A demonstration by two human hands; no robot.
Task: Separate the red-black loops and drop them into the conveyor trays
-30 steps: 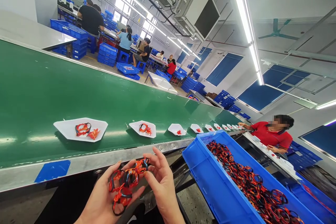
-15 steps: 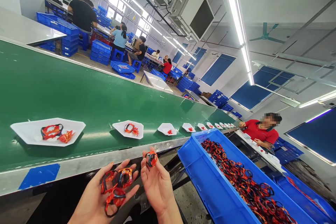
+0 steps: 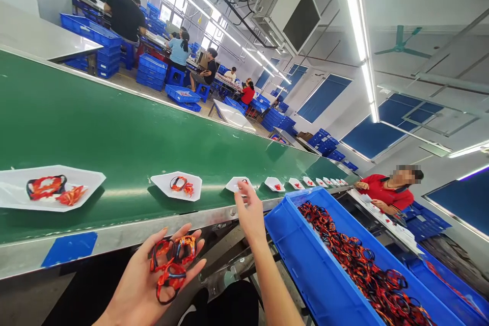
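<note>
My left hand [image 3: 147, 270] is palm up with its fingers loosely curled, holding several red, orange and black ring-shaped bands [image 3: 173, 272]. My right hand [image 3: 250, 214] reaches over the metal edge of the green belt to a small white tray [image 3: 231, 187]. Its fingers are bent together, and part of a band [image 3: 243, 181] shows at their tips, mostly hidden. Left of it, another white tray [image 3: 158, 181] contains a ring band and a red-orange piece. A larger-looking white tray [image 3: 91, 179] nearer to me holds the same kinds of things.
A blue bin [image 3: 284, 224] full of similar bands stands at my right, beside the green conveyor belt [image 3: 114, 127]. Further white trays [image 3: 270, 182] line the belt. A person in a red shirt [image 3: 387, 193] sits at the far right. Other people sit among stacked blue crates [image 3: 151, 71] behind.
My right hand has moved from beside my left hand, forward to the third tray, carrying one band. The nearer trays have shifted left in view. My left hand still holds its bands.
</note>
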